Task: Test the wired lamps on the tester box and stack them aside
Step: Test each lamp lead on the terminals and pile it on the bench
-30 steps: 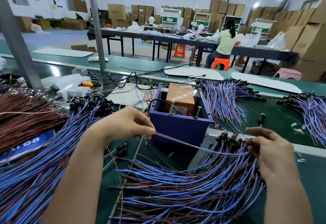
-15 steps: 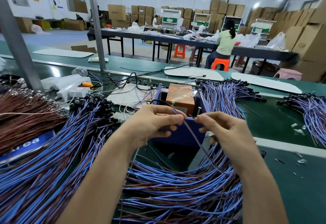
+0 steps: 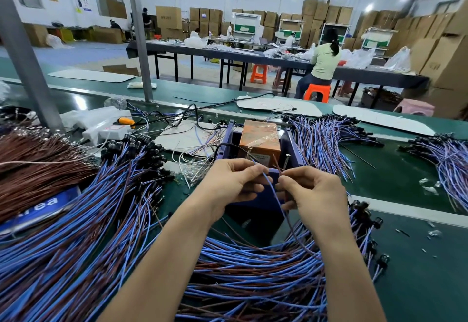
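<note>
Blue and brown leads of one wired lamp [image 3: 274, 195] ran between the two hands in the head view, just in front of the purple tester box [image 3: 255, 195] near the middle of the green bench [image 3: 417, 283]. The left hand [image 3: 228, 185] pinched the blue lead between thumb and forefinger, fingers narrow; the right hand [image 3: 314, 192] pinched the brown lead the same way, its tip rising toward two screws [image 3: 287, 161] on the box's near rim. The lead trailed down to the pile of lamps [image 3: 253, 271] at the bench's near edge. Another pile [image 3: 76, 233] lay along the left side.
</note>
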A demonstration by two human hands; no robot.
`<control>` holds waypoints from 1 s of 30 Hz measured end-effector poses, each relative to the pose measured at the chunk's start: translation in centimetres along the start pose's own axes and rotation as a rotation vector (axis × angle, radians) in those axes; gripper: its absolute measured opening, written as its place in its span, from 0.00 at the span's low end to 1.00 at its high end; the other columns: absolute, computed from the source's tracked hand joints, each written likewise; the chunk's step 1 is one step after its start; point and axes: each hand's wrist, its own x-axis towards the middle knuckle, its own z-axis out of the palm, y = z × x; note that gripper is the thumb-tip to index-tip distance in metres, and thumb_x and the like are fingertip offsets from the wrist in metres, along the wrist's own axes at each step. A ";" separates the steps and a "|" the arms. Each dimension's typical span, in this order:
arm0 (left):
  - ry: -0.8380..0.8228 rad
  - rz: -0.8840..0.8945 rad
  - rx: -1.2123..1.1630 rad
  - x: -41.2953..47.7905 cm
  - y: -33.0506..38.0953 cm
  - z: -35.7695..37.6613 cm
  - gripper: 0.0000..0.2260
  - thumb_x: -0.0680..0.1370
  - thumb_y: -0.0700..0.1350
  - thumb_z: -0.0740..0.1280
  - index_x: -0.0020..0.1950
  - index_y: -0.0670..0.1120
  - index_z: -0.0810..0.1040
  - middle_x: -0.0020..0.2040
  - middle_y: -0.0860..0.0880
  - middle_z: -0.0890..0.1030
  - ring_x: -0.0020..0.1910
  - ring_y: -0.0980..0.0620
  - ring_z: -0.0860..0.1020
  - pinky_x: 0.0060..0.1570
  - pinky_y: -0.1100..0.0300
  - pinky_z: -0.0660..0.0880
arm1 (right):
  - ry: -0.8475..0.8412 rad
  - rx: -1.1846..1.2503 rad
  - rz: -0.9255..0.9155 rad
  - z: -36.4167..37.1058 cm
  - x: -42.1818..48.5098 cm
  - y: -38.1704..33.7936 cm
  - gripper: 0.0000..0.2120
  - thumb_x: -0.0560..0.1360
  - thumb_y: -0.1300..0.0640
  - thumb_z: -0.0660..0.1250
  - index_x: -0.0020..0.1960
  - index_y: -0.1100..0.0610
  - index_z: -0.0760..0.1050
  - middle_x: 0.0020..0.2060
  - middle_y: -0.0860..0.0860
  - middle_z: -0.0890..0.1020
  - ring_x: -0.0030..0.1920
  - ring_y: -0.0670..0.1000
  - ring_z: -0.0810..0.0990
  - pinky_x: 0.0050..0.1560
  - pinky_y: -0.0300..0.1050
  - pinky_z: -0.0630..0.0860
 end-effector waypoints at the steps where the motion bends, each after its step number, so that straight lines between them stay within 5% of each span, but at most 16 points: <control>1: 0.014 -0.011 0.013 0.1 -0.1 -0.2 0.09 0.79 0.43 0.65 0.42 0.46 0.81 0.34 0.51 0.84 0.25 0.61 0.76 0.29 0.68 0.75 | 0.012 -0.002 0.029 -0.1 0.1 0.3 0.05 0.74 0.68 0.69 0.41 0.61 0.80 0.30 0.54 0.83 0.27 0.49 0.83 0.25 0.37 0.76; 9: 0.172 -0.048 0.090 1.1 -1.3 -1.5 0.11 0.80 0.44 0.64 0.40 0.43 0.82 0.28 0.54 0.79 0.21 0.60 0.70 0.25 0.69 0.71 | 0.021 -0.042 0.190 -0.7 0.7 2.0 0.05 0.76 0.69 0.65 0.43 0.63 0.77 0.32 0.60 0.80 0.26 0.55 0.82 0.25 0.40 0.77; 30: 0.089 0.001 0.238 1.3 -1.6 -2.2 0.09 0.79 0.46 0.65 0.44 0.46 0.84 0.30 0.55 0.81 0.23 0.60 0.71 0.28 0.68 0.72 | -0.019 -0.056 0.193 -0.2 0.7 2.0 0.06 0.76 0.68 0.65 0.42 0.60 0.77 0.31 0.59 0.81 0.27 0.55 0.83 0.27 0.42 0.78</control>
